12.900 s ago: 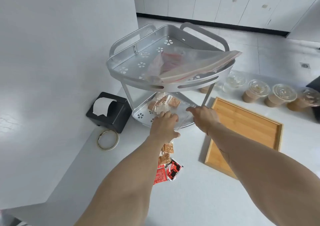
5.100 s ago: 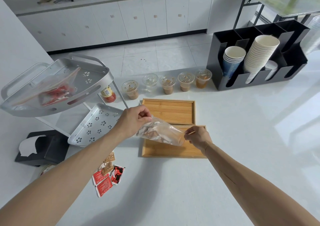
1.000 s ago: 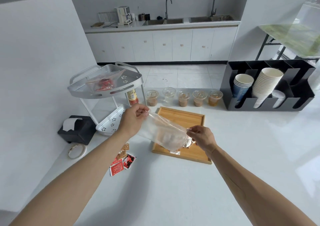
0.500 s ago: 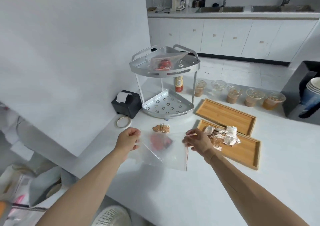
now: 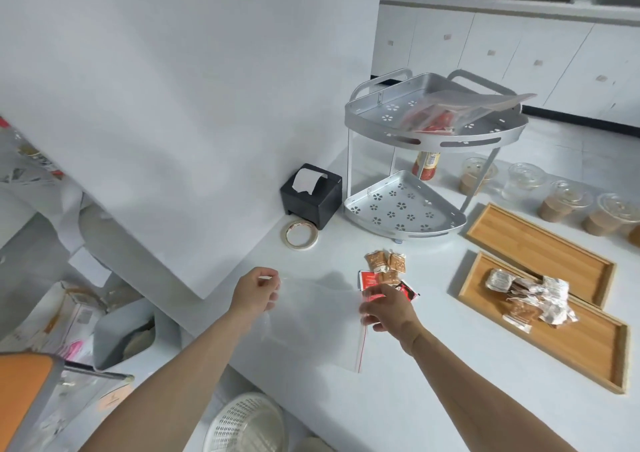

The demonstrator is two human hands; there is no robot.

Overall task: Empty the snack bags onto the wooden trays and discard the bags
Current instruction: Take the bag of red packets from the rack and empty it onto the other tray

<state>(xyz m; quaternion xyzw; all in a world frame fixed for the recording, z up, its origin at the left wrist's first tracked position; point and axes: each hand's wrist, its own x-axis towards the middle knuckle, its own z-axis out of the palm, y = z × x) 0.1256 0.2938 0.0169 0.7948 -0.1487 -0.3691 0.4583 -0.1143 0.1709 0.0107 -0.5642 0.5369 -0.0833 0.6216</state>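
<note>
Both arms are reaching forward over the white worktop [image 5: 398,399], and the two hands are holding an empty clear plastic zip bag with a red seal strip [image 5: 311,316] stretched between them above the worktop's near left corner. The left hand [image 5: 256,292] is pinching the bag's left edge between thumb and fingertips, its other fingers curled in; the right hand [image 5: 388,307] is gripping the sealed edge from above, palm down, so the red strip is hanging below it. Just beyond the right hand, small brown and red snack packets [image 5: 384,268] are lying loose on the worktop. To the right of the bag, the nearer rectangular wooden tray [image 5: 554,351] is carrying a heap of wrapped snacks [image 5: 530,299], and a second wooden tray [image 5: 540,247] is lying bare just behind it. Farther back, a silver two-tier corner rack [image 5: 433,139] is holding another filled clear bag [image 5: 457,112] on its top shelf. A white slotted basket [image 5: 246,424] is sitting below the worktop's edge, under the bag.
</note>
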